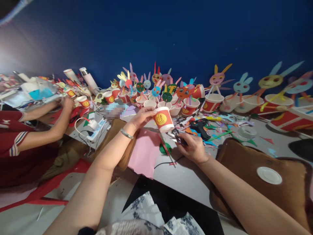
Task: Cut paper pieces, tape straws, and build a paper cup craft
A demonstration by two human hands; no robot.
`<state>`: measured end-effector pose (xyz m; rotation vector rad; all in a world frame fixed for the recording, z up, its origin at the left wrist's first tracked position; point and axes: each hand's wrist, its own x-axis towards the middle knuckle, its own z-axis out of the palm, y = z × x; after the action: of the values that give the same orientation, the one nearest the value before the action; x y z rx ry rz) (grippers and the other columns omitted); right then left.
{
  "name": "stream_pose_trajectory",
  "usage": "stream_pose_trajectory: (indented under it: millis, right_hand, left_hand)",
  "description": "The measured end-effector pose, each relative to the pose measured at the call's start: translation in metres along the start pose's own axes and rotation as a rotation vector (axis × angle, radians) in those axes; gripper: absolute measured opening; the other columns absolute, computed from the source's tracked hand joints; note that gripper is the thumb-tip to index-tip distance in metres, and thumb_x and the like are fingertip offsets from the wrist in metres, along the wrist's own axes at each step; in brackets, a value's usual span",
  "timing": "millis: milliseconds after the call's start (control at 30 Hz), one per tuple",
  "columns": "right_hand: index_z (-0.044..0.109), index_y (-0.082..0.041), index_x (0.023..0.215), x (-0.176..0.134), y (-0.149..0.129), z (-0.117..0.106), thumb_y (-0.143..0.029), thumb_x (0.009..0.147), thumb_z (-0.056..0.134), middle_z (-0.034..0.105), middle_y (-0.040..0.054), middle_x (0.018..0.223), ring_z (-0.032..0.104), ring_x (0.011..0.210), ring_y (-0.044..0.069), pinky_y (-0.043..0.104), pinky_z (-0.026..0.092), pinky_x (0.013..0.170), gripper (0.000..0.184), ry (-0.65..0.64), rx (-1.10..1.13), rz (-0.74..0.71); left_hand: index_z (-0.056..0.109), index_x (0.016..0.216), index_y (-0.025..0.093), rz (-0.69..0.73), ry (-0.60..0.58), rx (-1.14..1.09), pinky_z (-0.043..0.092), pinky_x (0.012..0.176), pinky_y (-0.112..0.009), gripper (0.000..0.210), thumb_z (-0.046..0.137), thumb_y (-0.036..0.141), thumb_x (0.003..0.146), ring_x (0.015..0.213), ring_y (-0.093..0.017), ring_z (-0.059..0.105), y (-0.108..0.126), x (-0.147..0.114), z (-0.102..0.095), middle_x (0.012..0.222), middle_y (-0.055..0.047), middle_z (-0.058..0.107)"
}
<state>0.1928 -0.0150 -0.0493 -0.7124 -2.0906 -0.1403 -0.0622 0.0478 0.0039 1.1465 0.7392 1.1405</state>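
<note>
Raised over the table's middle, a red-and-white paper cup (163,119) with a yellow round emblem is tilted, its bottom toward the lower right. My left hand (143,118), with a bangle on the wrist, grips its left side near the rim. Just below the cup's bottom, my right hand (194,147) is closed around what look like dark-handled scissors (179,139), their metal tips close to the cup. Whether the tips touch it I cannot tell. Beneath are a pink sheet (144,153) and a green paper piece (165,148).
Behind stand several paper cups (190,106) with coloured rabbit faces (217,79). A black glue gun (201,128) lies among paper scraps right of centre. Brown cushions (244,176) flank my arms, a white lid (269,175) on one. Left are a power strip (97,131) and a co-worker's hands (67,103).
</note>
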Motion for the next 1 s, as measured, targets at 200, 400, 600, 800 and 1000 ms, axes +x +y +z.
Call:
stream_pose_trajectory:
  millis: [200,400,600,800,1000]
  right_hand:
    - [0.061,-0.021,0.093,0.003,-0.006,-0.01,-0.033,0.089,0.062,0.062,-0.0006,0.06,0.055,0.049,0.014,0.025,0.043,0.05,0.013,0.122,-0.002,0.15]
    - [0.058,-0.021,0.102,0.008,-0.004,-0.012,-0.05,0.092,0.053,0.069,0.0042,0.076,0.063,0.06,0.018,0.028,0.049,0.055,0.032,0.232,-0.012,0.487]
    - [0.057,-0.019,0.106,0.01,0.002,-0.012,-0.046,0.096,0.048,0.072,0.0075,0.08,0.068,0.065,0.021,0.031,0.051,0.059,0.03,0.191,-0.029,0.532]
    - [0.06,-0.018,0.107,0.008,0.003,-0.011,-0.041,0.098,0.049,0.074,0.0068,0.081,0.069,0.062,0.018,0.027,0.048,0.057,0.027,0.09,-0.082,0.408]
    - [0.065,-0.017,0.11,0.006,0.0,-0.011,-0.035,0.097,0.054,0.075,0.0077,0.09,0.07,0.068,0.017,0.026,0.05,0.061,0.025,0.051,-0.114,0.294]
  left_hand:
    - [0.065,0.08,0.013,-0.042,0.04,0.128,0.047,0.069,-0.027,0.031,0.08,0.038,0.07,0.071,-0.012,0.06,0.0,0.007,0.046,0.078,-0.002,0.065]
    - [0.064,0.074,0.014,0.179,0.05,0.383,0.044,0.063,-0.024,0.024,0.071,0.037,0.079,0.066,-0.01,0.053,-0.006,0.01,0.071,0.069,0.0,0.06]
    - [0.066,0.076,0.014,0.19,0.044,0.408,0.046,0.061,-0.024,0.038,0.072,0.051,0.079,0.067,-0.012,0.057,-0.031,0.0,0.067,0.072,-0.002,0.064]
    - [0.066,0.078,0.014,0.241,0.028,0.472,0.044,0.058,-0.022,0.036,0.07,0.049,0.083,0.061,-0.009,0.053,-0.028,-0.008,0.067,0.069,-0.001,0.062]
    - [0.067,0.08,0.015,0.293,-0.013,0.5,0.046,0.063,-0.021,0.027,0.068,0.041,0.087,0.066,-0.01,0.056,-0.028,-0.012,0.065,0.073,-0.001,0.065]
